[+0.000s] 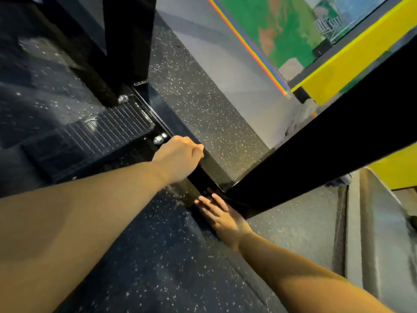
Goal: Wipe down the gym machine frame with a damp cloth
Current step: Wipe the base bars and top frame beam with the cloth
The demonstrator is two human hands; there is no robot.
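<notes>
Head view: the gym machine frame's base rail (209,170) lies flat on the speckled rubber floor (203,105). Its long axis runs from far left to near right, where a black post (316,150) rises from it, slanting up to the right. The left hand (178,155) rests on the rail with fingers curled under. Whether they hold a cloth cannot be told, and none shows. The right hand (222,214) touches the rail at the post's foot, fingers straight. Judgement: wiping of the rail is in hand, and the next move calls for a stroke along the rail towards the junction. A ribbed foot plate (108,132) lies just beside the rail.
</notes>
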